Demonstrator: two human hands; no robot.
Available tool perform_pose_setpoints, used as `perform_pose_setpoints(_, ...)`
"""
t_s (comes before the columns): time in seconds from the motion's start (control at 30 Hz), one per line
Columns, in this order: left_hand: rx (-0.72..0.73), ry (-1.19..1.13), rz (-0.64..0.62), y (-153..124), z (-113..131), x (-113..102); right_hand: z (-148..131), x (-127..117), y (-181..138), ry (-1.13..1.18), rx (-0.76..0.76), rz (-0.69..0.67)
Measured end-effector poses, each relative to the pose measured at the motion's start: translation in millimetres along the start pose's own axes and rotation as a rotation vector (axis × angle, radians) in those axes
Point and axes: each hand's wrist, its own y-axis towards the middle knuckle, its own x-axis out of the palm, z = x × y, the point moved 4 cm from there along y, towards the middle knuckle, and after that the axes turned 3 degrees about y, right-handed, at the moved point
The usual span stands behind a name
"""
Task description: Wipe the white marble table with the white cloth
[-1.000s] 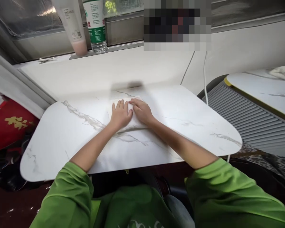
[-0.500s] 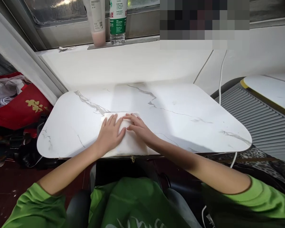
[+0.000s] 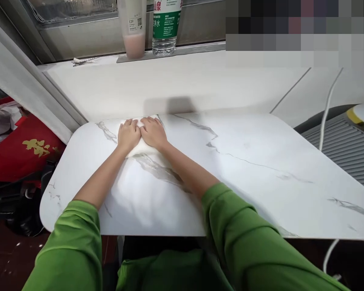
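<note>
A white folded cloth (image 3: 139,148) lies at the far left part of the white marble-patterned table (image 3: 245,169). My left hand (image 3: 128,134) and my right hand (image 3: 153,132) lie side by side on top of it, fingers flat and pressed onto it. Most of the cloth is hidden under my hands. Both arms wear green sleeves.
A water bottle (image 3: 166,25) and a pink-based tube (image 3: 133,28) stand on the window ledge behind. Red fabric (image 3: 24,149) lies at the left. A white cable (image 3: 329,105) and a grey ribbed unit (image 3: 346,149) are at the right.
Both hands have pushed the cloth from the table's near edge to its far edge and to the left. The view has shifted left.
</note>
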Motion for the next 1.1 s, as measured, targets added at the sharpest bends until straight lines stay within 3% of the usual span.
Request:
perform_pose_setpoints(0.27, -0.039, -0.046, 0.111, 32, -11, 3, 14, 8, 33, 0.089, 0.016, 0.086)
perform_pose_setpoints(0.53, -0.030, 0.026, 0.058, 15, -9, 7, 9, 2, 18, 0.118, -0.005, 0.084)
perform_pose_setpoints(0.73, 0.003, 0.042, -0.010, -45, -7, -4, -11, -6, -40, 0.204, 0.095, 0.006)
perform_pose_setpoints(0.97, 0.109, 0.108, -0.009, -166, -4, -30, -66, -17, -155, 0.401, 0.178, -0.070)
perform_pose_setpoints(1.1, 0.124, 0.124, 0.011, -200, -9, -36, -81, -16, -175, 0.515, 0.186, -0.097)
